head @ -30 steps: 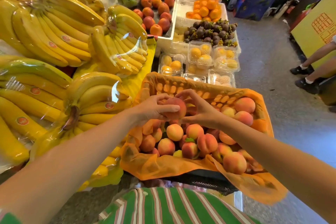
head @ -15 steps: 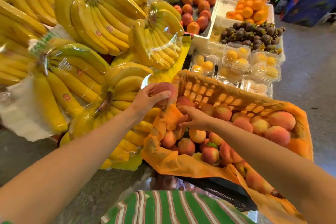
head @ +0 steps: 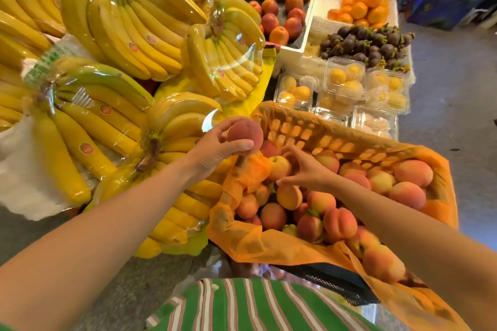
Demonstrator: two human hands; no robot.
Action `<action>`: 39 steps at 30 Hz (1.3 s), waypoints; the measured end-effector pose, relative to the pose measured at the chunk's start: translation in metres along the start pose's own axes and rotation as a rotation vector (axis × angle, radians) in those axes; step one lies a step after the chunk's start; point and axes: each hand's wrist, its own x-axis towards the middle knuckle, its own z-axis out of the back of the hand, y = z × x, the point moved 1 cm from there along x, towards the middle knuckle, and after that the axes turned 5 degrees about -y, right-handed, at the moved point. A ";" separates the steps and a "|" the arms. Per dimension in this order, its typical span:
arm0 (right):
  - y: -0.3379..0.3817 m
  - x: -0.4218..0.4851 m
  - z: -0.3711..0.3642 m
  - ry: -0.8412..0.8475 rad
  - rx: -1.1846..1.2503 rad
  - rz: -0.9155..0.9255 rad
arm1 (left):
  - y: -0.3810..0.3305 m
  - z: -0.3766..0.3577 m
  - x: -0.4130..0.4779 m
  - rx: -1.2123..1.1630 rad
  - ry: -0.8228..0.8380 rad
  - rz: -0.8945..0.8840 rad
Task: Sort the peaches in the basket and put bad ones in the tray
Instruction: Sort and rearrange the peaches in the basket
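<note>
A basket [head: 333, 140] lined with an orange bag holds several peaches [head: 340, 222] in a heap. My left hand [head: 217, 148] grips one reddish peach [head: 245, 134] and holds it up over the basket's left rim, beside the bananas. My right hand [head: 304, 169] reaches down into the basket with its fingers spread over a yellowish peach [head: 279, 168] near the left end; I cannot tell whether it grips it. No tray for bad fruit is identifiable in view.
Wrapped banana bunches [head: 129, 35] fill the stall to the left. Behind the basket stand clear boxes of yellow fruit [head: 344, 83], mangosteens [head: 373, 43], nectarines [head: 282, 8] and oranges [head: 360, 5]. A green striped cloth [head: 255, 306] lies below. Grey floor [head: 454, 88] runs along the right.
My left hand carried the reddish peach out from the basket's middle to its left rim. My right hand let go of it and dropped among the peaches. The view shifted left.
</note>
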 end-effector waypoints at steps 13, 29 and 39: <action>0.027 -0.085 0.054 -0.137 0.440 -0.030 | -0.011 -0.070 0.001 0.019 0.279 0.105; 0.009 -0.134 0.111 -0.239 0.030 -0.274 | -0.001 -0.108 0.022 0.303 0.269 0.175; -0.002 -0.123 0.093 -0.050 -0.406 -0.225 | 0.032 -0.123 0.047 0.996 0.305 0.024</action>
